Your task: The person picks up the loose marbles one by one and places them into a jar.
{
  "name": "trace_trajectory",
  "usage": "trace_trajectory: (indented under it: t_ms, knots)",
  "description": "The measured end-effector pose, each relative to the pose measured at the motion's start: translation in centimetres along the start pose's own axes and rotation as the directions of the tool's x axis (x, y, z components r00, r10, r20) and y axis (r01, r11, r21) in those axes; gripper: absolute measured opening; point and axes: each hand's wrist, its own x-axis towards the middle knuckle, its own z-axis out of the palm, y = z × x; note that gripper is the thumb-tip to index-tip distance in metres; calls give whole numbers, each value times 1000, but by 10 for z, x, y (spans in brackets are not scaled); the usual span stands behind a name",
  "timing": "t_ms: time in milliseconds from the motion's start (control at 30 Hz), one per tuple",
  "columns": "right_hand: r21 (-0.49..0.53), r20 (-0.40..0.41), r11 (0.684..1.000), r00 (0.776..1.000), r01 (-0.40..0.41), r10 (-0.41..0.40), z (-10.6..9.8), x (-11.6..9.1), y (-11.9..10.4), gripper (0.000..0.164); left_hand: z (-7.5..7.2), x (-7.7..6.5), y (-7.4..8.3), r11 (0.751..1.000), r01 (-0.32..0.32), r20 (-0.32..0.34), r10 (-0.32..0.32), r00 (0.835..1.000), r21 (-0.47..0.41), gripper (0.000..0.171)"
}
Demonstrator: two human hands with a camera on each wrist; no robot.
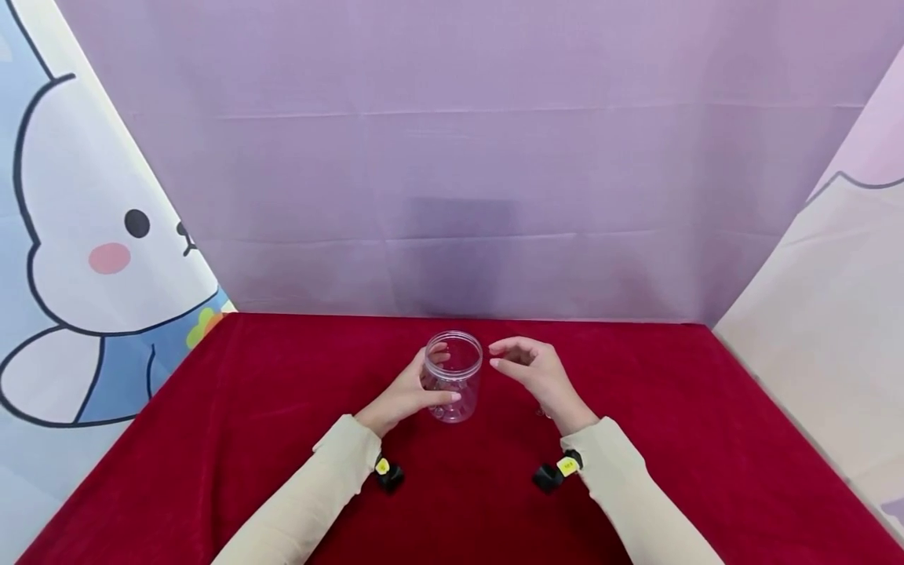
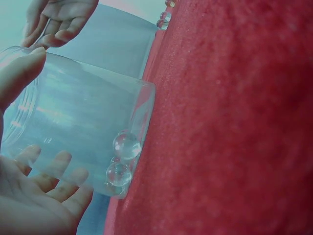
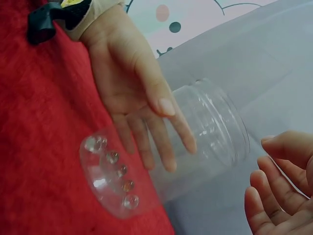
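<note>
A clear, open-topped plastic jar (image 1: pixel 464 390) stands upright at the middle of the red cloth. My left hand (image 1: pixel 407 394) grips it from the left, thumb across the near wall and fingers round the far side. Several clear glass balls (image 3: pixel 131 201) lie on the jar's bottom, two of them large in the left wrist view. To the right of the rim, my right hand (image 1: pixel 534 367) hovers with loosely bent fingers. Between its thumb and fingertips (image 3: pixel 266 164) there is a gap with nothing in it.
More small clear balls (image 2: pixel 164 22) rest on the red cloth (image 1: pixel 678 439), partly hidden behind the right wrist in the head view. A purple curtain (image 1: pixel 452 157) rises behind the table, with printed panels (image 1: pixel 106 204) at the sides. Both wrists wear black camera bands.
</note>
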Motion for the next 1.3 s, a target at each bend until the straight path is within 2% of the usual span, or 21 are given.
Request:
trace_trajectory:
  t_ms: [133, 267, 467, 833, 1300]
  knots:
    - [-26, 27, 1000, 1000, 7, -7, -9, -8, 5, 26, 0, 0, 0, 1000, 0, -2, 0, 1000, 5, 85]
    - [-53, 42, 998, 999, -22, 24, -18, -16, 13, 26, -1, -1, 1, 1000, 5, -2, -5, 1000, 15, 83]
    - [-77, 10, 997, 1000, -20, 21, -30, -24, 23, 29, -1, -1, 0, 1000, -8, 3, 8, 1000, 16, 82]
    - [-105, 16, 992, 997, -67, 69, -47, -44, 34, 30, 1, -1, -4, 1000, 1, 6, -1, 1000, 22, 83]
    - [-105, 1, 991, 997, -78, 78, -71, -62, 53, 34, 1, -2, -5, 1000, 12, -6, -12, 1000, 26, 83]
